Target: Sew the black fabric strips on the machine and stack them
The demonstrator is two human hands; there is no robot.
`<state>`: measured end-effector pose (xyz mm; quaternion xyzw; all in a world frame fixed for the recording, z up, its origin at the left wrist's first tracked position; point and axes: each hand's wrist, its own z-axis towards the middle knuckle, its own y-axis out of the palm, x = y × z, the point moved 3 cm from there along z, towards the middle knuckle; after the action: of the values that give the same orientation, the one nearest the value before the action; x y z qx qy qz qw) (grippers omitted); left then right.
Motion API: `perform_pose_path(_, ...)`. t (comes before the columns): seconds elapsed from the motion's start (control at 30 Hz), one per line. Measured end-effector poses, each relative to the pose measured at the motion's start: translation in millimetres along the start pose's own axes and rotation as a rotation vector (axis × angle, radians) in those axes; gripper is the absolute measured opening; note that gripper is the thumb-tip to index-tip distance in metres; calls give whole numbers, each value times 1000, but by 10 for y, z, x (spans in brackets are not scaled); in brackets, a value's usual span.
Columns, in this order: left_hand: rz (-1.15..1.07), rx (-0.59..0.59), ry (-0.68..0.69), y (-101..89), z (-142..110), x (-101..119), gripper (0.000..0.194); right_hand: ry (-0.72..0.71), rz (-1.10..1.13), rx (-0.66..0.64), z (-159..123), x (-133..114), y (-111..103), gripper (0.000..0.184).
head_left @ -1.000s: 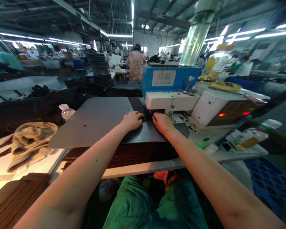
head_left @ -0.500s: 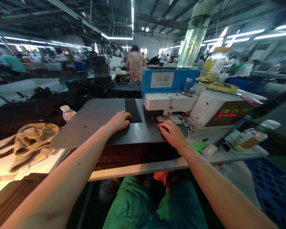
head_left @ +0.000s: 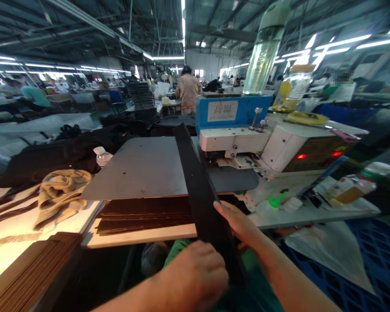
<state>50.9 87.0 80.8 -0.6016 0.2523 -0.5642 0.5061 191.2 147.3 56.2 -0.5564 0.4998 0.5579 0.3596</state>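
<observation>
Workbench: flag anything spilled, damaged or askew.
No spill or damage stands out. The beige cloth lies crumpled left of the grey board, untidy near the neatly stacked brown pieces. The slanting black strip is simply being handled.

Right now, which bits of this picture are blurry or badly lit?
In the head view, the left hand looks blurred; warm light washes the tabletop at left; overhead, ceiling tubes glare white; the dark strip shows little surface detail.

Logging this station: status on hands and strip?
Right hand at black strip, right edge. Left hand curled before it, grip unclear. Strip slants across gray plate; machine to its right.
</observation>
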Motion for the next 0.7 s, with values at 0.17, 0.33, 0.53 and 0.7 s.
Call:
perform_pose_path(0.17,-434,-39,104,513,61,231,22,71,58,141,-139,67,-194,28)
perform_pose_path(0.33,-886,231,-447,237,-212,-319,30,236,-10,202,-682,98,-590,27)
perform_pose_path(0.53,-1479,787,-801,10,-422,-962,49,507,-238,281,-1417,165,-1038,37)
perform_pose_path(0.7,-1356,848,-856,-155,-377,-954,32,606,-453,200,-1720,429,-1224,22)
